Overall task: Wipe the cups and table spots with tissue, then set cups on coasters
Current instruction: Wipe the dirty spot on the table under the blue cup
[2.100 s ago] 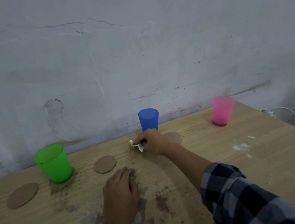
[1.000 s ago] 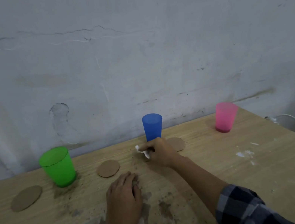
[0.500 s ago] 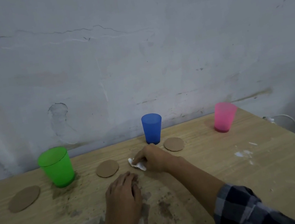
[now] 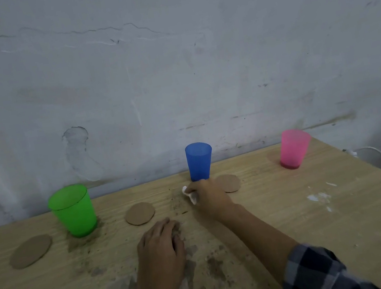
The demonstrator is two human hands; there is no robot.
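Note:
Three plastic cups stand upright on the wooden table (image 4: 301, 231) near the wall: a green cup (image 4: 74, 212) at left, a blue cup (image 4: 199, 162) in the middle, a pink cup (image 4: 293, 149) at right. Three round cardboard coasters lie flat: a left coaster (image 4: 30, 251), a middle coaster (image 4: 139, 213), and a right coaster (image 4: 230, 182) partly hidden by my right hand. My right hand (image 4: 210, 198) grips a crumpled white tissue (image 4: 190, 195) against the table just in front of the blue cup. My left hand (image 4: 160, 249) rests flat on the table.
Dark dirt stains (image 4: 213, 267) spread over the near middle of the table. White specks (image 4: 318, 198) lie at right. A white cable (image 4: 380, 156) hangs past the table's right edge. The grey wall stands right behind the cups.
My right hand with the tissue has slid back and forth in front of the blue cup, and since half a second ago it moved away from me toward that cup. My left hand stayed put.

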